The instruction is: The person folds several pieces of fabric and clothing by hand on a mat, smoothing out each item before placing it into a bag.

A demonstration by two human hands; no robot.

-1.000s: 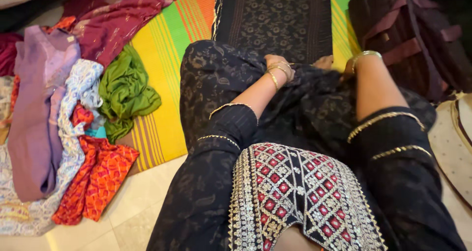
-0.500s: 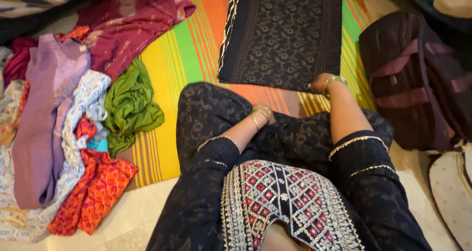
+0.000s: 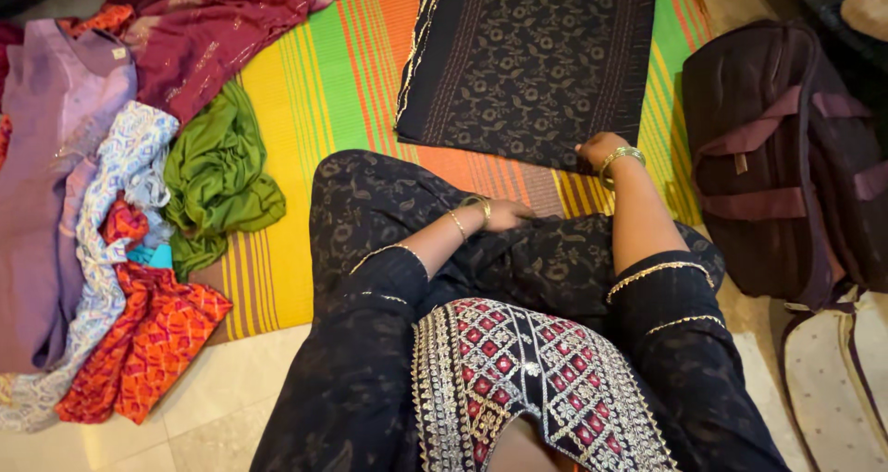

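A: Where is your right hand (image 3: 597,150)?

B: It sits at the near right corner of the folded black patterned cloth (image 3: 532,60), fingers curled onto the edge. You seem to pinch that corner, though how tight the grip is I cannot tell. A gold bangle circles your wrist.

A: And your left hand (image 3: 507,215)?

B: It rests low on your lap, on the dark printed fabric (image 3: 388,204) over your knee, fingers loosely bent and flat against it. It touches that fabric; whether it holds a fold, I cannot tell. 2 thin bangles sit on that wrist.

A: Where does the folded cloth lie?

B: Flat on the striped mat (image 3: 324,74), just ahead of your knees, with a pale trimmed border along its left side. Orange and yellow stripes show between it and your lap.

A: What else is around you?

B: On your left lies a pile of clothes: a green garment (image 3: 217,171) on the mat's edge, a maroon one (image 3: 217,28) above it, then lilac (image 3: 55,176), blue-white print (image 3: 120,185) and orange-red (image 3: 153,338) pieces on the tiled floor (image 3: 231,407). On your right stands a dark bag (image 3: 782,148) with plum straps, well apart from the folded cloth.
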